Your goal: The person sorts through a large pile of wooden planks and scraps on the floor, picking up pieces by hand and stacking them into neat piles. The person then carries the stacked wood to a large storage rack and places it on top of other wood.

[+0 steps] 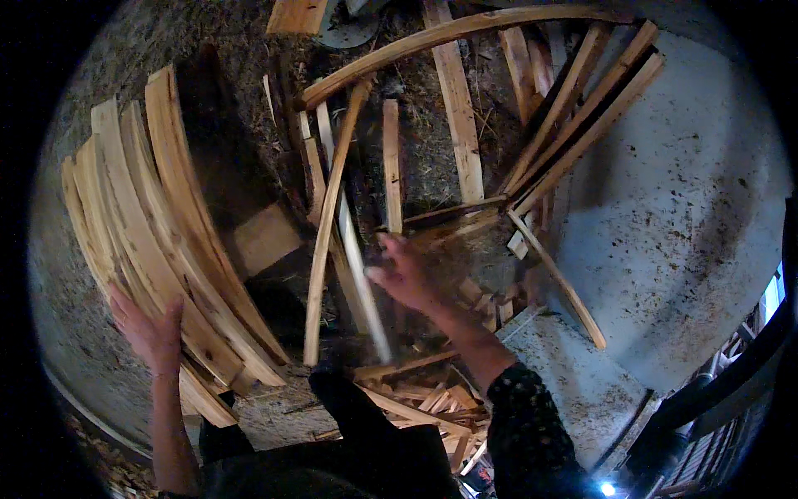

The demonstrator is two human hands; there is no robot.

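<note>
My left hand lies with its fingers stretched out on a stack of long wooden boards at the left. Over the middle, my right hand has its thumb and forefinger apart, with nothing seen between them. Close to its thumb runs a pale, bright strip, and left of that leans a narrow wooden strip. Just beyond the fingertips a short upright-looking wooden slat lies pointing away. Whether the right hand touches any of these I cannot tell.
A long wooden strip crosses the far side. Several wooden strips fan out at the far right, beside a dirty grey panel. One thin stick lies across the panel's edge. Broken wood pieces are heaped near my legs.
</note>
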